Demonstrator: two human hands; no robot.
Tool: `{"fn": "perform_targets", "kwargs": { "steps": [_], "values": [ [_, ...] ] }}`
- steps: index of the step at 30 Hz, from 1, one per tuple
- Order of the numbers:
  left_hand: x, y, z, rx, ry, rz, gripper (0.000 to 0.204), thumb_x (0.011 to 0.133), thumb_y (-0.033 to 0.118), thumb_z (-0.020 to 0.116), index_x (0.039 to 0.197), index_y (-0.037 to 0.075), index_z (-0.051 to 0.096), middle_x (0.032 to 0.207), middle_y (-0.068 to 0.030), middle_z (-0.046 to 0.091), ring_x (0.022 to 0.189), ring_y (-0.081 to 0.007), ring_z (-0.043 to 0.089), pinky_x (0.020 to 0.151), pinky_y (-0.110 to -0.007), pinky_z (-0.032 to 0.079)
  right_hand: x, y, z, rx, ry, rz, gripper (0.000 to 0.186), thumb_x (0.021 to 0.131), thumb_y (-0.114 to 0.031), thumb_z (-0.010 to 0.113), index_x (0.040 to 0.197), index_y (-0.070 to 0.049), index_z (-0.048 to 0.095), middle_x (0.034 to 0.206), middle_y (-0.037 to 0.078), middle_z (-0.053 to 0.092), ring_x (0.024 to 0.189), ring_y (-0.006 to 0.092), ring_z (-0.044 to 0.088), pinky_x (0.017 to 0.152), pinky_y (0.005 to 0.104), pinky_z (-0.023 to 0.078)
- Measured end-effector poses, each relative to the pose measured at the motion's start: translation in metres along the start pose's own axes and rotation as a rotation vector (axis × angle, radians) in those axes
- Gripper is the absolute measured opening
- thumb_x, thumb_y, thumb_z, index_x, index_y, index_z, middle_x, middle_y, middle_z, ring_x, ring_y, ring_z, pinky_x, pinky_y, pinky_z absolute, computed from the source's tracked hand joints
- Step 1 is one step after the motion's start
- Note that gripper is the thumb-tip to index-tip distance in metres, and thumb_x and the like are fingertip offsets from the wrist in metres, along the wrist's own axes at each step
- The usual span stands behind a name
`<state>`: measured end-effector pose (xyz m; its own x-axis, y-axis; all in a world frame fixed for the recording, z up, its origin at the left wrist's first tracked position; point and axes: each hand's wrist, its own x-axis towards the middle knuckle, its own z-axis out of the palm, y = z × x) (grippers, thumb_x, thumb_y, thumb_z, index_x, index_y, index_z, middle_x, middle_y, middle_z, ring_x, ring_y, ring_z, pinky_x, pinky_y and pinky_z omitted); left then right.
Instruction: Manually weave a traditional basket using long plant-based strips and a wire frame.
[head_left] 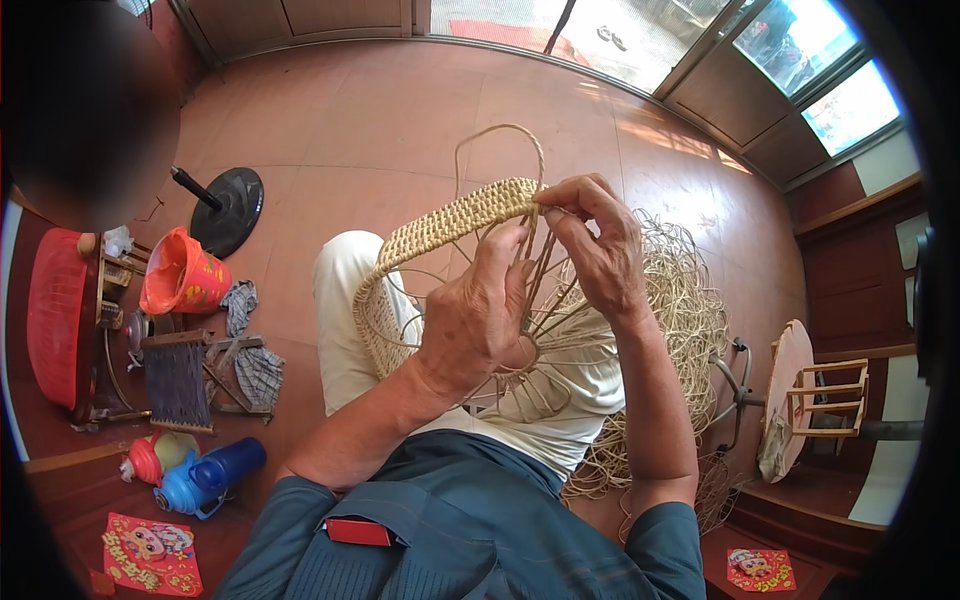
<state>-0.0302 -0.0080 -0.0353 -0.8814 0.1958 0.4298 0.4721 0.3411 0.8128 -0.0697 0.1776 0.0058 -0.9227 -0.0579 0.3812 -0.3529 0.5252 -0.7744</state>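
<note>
A half-woven cane basket [440,228] stands tilted on my lap, its woven band arching from lower left to upper right, bare spokes fanning out below. My left hand [478,318] grips the spokes near the basket's centre. My right hand [595,245] pinches a thin cane strand at the upper end of the woven band. A loose loop of the strand [500,130] rises above the rim.
A tangled heap of cane [690,300] lies on the floor to my right. At left sit an orange bucket [185,275], a black round stand base [228,208], a red basin [55,315], a blue bottle [205,478] and cloths. A small wooden stool [815,395] stands at right.
</note>
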Motion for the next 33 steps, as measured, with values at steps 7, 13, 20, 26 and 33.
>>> {"fn": "perform_targets", "kwargs": {
  "steps": [7, 13, 20, 26, 33],
  "values": [
    [0.011, -0.014, -0.005, 0.487, -0.174, 0.149, 0.043, 0.096, 0.019, 0.078, 0.131, 0.002, 0.059, 0.088, -0.0128, 0.074, 0.071, -0.0278, 0.077, 0.058, -0.04, 0.06, 0.005, 0.017, 0.006, -0.007, 0.008, 0.006, 0.017, 0.099, -0.014, 0.077, 0.111, -0.004, 0.081, 0.108, 0.01, 0.075, 0.098, 0.0226, 0.075, 0.09, 0.0371, 0.061],
    [0.012, -0.019, -0.013, 0.589, -0.255, 0.253, 0.038, 0.089, 0.015, 0.075, 0.123, 0.002, 0.063, 0.079, -0.0084, 0.071, 0.07, -0.0263, 0.077, 0.058, -0.039, 0.059, 0.002, 0.015, 0.019, -0.053, 0.073, -0.043, 0.014, 0.097, -0.015, 0.085, 0.107, -0.005, 0.08, 0.104, 0.01, 0.076, 0.097, 0.0251, 0.077, 0.086, 0.0402, 0.062],
    [0.013, -0.026, -0.019, 0.608, -0.283, 0.334, 0.032, 0.091, 0.006, 0.069, 0.123, 0.006, 0.066, 0.074, -0.0059, 0.068, 0.066, -0.0249, 0.073, 0.056, -0.038, 0.057, 0.002, 0.024, 0.03, -0.112, 0.171, -0.138, 0.01, 0.097, -0.011, 0.082, 0.102, -0.005, 0.077, 0.097, 0.01, 0.073, 0.09, 0.0295, 0.074, 0.079, 0.0426, 0.059],
    [-0.001, -0.029, -0.026, 0.638, -0.212, 0.395, 0.033, 0.091, 0.006, 0.069, 0.124, 0.006, 0.071, 0.097, -0.0081, 0.069, 0.081, -0.0226, 0.07, 0.065, -0.034, 0.057, -0.021, 0.018, 0.037, -0.195, 0.355, -0.194, 0.011, 0.095, -0.007, 0.081, 0.105, -0.009, 0.076, 0.103, 0.009, 0.072, 0.098, 0.0308, 0.07, 0.088, 0.0437, 0.055],
    [-0.013, -0.037, -0.025, 0.635, -0.167, 0.524, 0.04, 0.082, 0.014, 0.071, 0.121, 0.007, 0.074, 0.116, -0.0065, 0.068, 0.102, -0.0265, 0.067, 0.086, -0.039, 0.059, -0.112, 0.018, 0.05, -0.28, 0.354, -0.224, 0.022, 0.088, 0.005, 0.081, 0.106, -0.007, 0.076, 0.109, 0.011, 0.071, 0.1, 0.0306, 0.068, 0.086, 0.0418, 0.054]
  ]
}}
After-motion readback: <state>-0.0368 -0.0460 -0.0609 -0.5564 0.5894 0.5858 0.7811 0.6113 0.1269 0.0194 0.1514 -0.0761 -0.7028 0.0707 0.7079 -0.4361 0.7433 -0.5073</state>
